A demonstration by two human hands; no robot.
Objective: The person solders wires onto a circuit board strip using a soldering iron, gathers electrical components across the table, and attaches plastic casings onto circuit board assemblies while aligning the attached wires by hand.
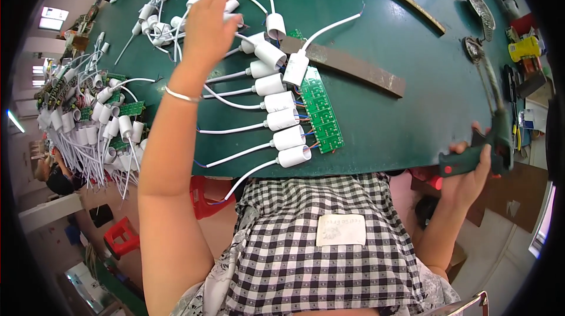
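My left hand is over the far left of the table, among loose white cylindrical housings with white cables. Its fingers and thumb curl around a white cylindrical housing, partly hidden. My right hand grips the dark green handle of a soldering gun with a red button, at the table's right edge. Between my hands lies a panel of green circuit boards. A row of white housings lies along its left side, several joined to it by thin coloured wires. One housing rests across the panel's far end.
A dark flat bar lies by the panel's far end, and a narrower bar lies farther back. At right are a metal dish and a yellow container. Many housings and boards are heaped at the left edge.
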